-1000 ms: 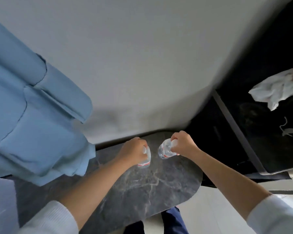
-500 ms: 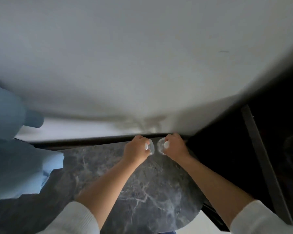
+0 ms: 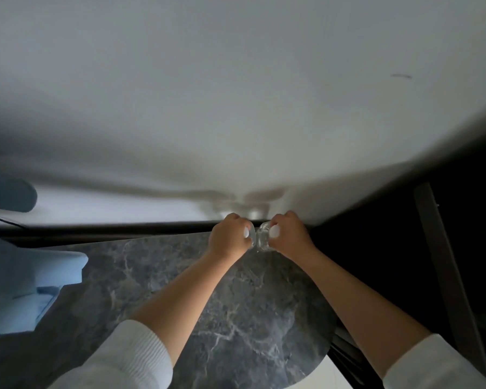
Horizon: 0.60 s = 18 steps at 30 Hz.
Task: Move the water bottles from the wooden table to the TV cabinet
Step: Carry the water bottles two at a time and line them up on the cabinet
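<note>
1. Head view shows two hands held out over a dark marble top (image 3: 236, 318) that looks like the TV cabinet.
2. Left hand (image 3: 230, 238) has its fingers curled round the top of a clear water bottle (image 3: 252, 234).
3. Right hand (image 3: 288, 234) has its fingers curled round the top of a second water bottle (image 3: 263, 241).
4. A second ago the two bottles were tipped, a bit apart and nearer the person, and red and white labels could be seen.
5. Now they stand close together, just about touching, at the back edge by the white wall (image 3: 236, 94).
6. I think both bottles are being set down, so this trip is almost done; the hands only need to let go.
7. I cannot tell if the bottoms touch the top yet.
8. No writing can be read now; the labels are hidden from above.
9. Something blue (image 3: 20, 290) sits at the left.
</note>
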### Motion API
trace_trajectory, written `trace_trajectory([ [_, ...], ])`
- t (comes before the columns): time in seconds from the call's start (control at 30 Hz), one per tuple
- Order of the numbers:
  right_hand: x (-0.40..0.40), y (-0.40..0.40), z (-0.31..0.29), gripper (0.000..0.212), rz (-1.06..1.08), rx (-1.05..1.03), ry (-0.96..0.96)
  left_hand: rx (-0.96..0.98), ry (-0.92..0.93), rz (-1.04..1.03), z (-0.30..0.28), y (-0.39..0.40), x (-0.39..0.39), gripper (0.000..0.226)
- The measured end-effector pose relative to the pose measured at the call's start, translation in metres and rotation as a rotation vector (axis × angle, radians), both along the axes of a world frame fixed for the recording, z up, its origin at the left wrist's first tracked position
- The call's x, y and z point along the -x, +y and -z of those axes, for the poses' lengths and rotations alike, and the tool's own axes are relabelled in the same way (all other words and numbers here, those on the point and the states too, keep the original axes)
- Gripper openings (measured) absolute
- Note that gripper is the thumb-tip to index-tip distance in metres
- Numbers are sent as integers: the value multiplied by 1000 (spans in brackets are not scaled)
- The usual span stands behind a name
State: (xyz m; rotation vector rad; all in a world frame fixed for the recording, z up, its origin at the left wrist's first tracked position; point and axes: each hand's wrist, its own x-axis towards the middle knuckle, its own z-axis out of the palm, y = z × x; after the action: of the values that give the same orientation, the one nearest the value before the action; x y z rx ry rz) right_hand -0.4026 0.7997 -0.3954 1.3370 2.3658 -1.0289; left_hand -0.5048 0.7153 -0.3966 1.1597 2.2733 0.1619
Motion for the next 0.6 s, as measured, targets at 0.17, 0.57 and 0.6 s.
trace_trajectory([
  [0.17,0,6,1,40,-11,17,1,53,-26,42,2,9,-1,27],
  [0.57,-3,1,-12,50,-141,8,-124,142,-96,111,-10,13,5,43],
  [0.6,-3,-1,-16,47,-165,-1,-141,137,-84,99,-13,10,5,46],
])
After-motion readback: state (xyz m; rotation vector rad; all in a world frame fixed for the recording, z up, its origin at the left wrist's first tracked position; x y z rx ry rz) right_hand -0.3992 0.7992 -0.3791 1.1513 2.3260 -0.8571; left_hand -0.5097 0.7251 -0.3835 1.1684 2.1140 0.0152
